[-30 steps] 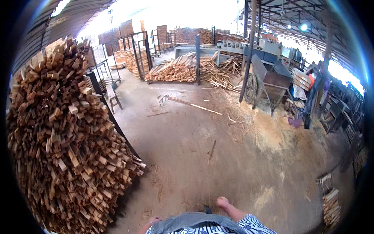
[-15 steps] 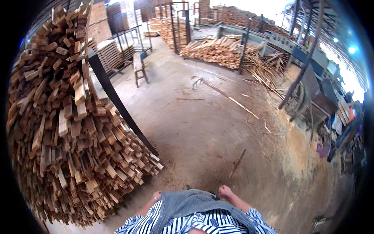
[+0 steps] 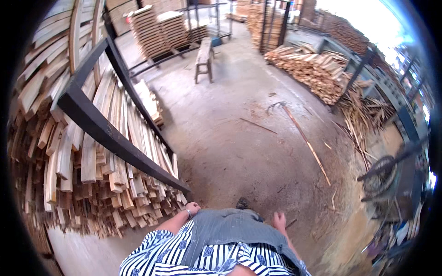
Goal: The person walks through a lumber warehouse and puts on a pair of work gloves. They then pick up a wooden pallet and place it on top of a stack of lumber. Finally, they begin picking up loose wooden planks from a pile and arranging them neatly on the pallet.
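Observation:
My left hand [image 3: 193,208] hangs at my side, its fingers curled in with nothing visible in them. A band circles that wrist. It is nearest to the lower end of a dark metal frame [image 3: 122,142], which holds a large stack of sawn wood strips [image 3: 90,158], and I cannot tell that it touches either. On the other side, my right hand [image 3: 279,220] hangs low beside the grey apron [image 3: 239,227], its fingers folded and slightly blurred. A dark stick [image 3: 291,223] lies on the floor just beyond it. The tip of one dark shoe [image 3: 242,203] shows ahead of the apron.
A long-handled rake [image 3: 306,142] and a thin stick [image 3: 258,125] lie on the concrete floor [image 3: 221,156]. Farther off stands a wooden bench [image 3: 203,60]. Piled wood [image 3: 308,71] and loose offcuts [image 3: 363,115] lie at the right, near a wheel [image 3: 380,175] and machinery.
The view has turned left and moved forward along the stack, so the metal frame looms nearer and the bench and rake sit farther right. Both hands have swung a little, still holding nothing visible.

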Demonstrator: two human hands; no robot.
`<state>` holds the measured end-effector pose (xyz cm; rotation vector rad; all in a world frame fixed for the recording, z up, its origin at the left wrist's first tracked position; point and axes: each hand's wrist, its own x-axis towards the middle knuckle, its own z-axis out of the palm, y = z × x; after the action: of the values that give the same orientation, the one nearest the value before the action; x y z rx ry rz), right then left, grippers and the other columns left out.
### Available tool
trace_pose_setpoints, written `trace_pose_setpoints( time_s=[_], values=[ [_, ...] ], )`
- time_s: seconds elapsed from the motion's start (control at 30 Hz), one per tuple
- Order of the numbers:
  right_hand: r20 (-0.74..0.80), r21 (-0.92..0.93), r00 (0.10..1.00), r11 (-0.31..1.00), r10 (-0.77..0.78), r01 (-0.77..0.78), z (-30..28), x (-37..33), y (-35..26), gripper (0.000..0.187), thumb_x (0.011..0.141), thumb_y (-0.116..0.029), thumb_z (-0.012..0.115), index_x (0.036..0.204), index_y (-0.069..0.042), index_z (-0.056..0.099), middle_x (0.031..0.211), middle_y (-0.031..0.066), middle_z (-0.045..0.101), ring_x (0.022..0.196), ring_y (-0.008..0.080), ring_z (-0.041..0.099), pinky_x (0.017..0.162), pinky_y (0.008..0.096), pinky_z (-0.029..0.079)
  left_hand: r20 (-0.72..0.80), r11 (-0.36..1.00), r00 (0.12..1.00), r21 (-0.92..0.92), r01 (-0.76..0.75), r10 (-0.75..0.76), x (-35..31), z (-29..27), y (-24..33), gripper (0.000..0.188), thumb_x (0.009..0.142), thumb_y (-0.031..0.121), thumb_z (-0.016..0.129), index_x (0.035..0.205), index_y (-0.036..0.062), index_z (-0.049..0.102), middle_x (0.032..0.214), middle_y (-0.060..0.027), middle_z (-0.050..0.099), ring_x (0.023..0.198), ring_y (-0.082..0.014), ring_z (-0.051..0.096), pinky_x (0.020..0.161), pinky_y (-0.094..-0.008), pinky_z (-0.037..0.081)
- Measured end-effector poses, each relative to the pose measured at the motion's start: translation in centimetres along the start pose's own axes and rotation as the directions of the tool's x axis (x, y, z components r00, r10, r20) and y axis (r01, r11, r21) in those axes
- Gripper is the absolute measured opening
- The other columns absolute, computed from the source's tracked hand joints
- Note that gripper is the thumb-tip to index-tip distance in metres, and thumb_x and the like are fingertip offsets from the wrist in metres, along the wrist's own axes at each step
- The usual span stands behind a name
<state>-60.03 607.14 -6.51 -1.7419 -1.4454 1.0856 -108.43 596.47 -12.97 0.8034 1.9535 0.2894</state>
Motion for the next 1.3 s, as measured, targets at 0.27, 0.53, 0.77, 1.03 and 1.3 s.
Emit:
trace_pose_setpoints(
  time_s=[0.27, 0.53, 0.77, 1.03, 1.3],
  values=[
    [-0.05, 0.76, 0.076, 0.011, -0.996, 0.649, 4.7, 21.7, -56.9, 0.071, 0.088, -0.019, 0.071, 0.148, -0.004, 0.036, 0.14, 0.0133, 0.05, 0.118, 0.0239, 0.057, 0.09, 0.0363, 0.052, -0.268, 0.94, 0.959, -0.34, -0.005, -0.092, 3.6, -4.9, 3.3, 0.025, 0.082, 0.027, 0.07, 0.095, 0.0056, 0.072, 0.091, -0.0076, 0.073, 0.084, -0.0167, 0.068, 0.079, -0.0331, 0.054],
    [-0.305, 0.751, -0.347, -0.448, -0.887, 0.486, 10.2, 27.9, -76.1, 0.071, 0.089, -0.019, 0.071, 0.148, -0.004, 0.035, 0.141, 0.0134, 0.049, 0.118, 0.024, 0.057, 0.091, 0.0367, 0.051, -0.215, 0.959, 0.977, -0.277, -0.061, 0.0, 14.7, -12.1, 4.8, 0.026, 0.088, 0.029, 0.067, 0.092, 0.0032, 0.071, 0.088, -0.007, 0.073, 0.079, -0.0155, 0.065, 0.075, -0.0353, 0.053],
    [-0.314, 0.658, -0.42, -0.514, -0.851, 0.55, 18.1, 37.1, -85.7, 0.071, 0.089, -0.019, 0.07, 0.149, -0.005, 0.034, 0.141, 0.0135, 0.048, 0.118, 0.024, 0.057, 0.092, 0.0371, 0.051, -0.012, 0.664, 0.962, -0.726, 0.179, -0.273, 24.2, -24.2, 13.6, 0.01, 0.094, 0.017, 0.064, 0.097, 0.0093, 0.059, 0.076, -0.003, 0.062, 0.058, -0.0131, 0.058, 0.046, -0.0294, 0.046],
    [-0.397, 0.582, -0.342, -0.521, -0.852, 0.625, 24.0, 50.3, -97.5, 0.072, 0.089, -0.019, 0.069, 0.149, -0.005, 0.032, 0.142, 0.0136, 0.047, 0.118, 0.0241, 0.057, 0.094, 0.0375, 0.051, -0.142, 0.601, 0.955, -0.798, 0.046, -0.262, 32.3, -33.6, 19.1, 0.017, 0.093, 0.019, 0.062, 0.102, 0.0055, 0.064, 0.081, -0.0034, 0.064, 0.066, -0.0131, 0.06, 0.056, -0.0288, 0.051],
    [-0.466, 0.629, -0.36, -0.589, -0.808, 0.507, 38.0, 62.1, -108.2, 0.072, 0.09, -0.019, 0.069, 0.15, -0.005, 0.031, 0.143, 0.0136, 0.046, 0.118, 0.0242, 0.057, 0.095, 0.0379, 0.05, -0.179, 0.825, 0.879, -0.465, 0.32, -0.442, 37.0, -36.3, 10.0, 0.032, 0.091, 0.031, 0.066, 0.108, 0.0044, 0.069, 0.093, -0.0066, 0.072, 0.082, -0.0169, 0.068, 0.076, -0.0325, 0.054]
  ],
)
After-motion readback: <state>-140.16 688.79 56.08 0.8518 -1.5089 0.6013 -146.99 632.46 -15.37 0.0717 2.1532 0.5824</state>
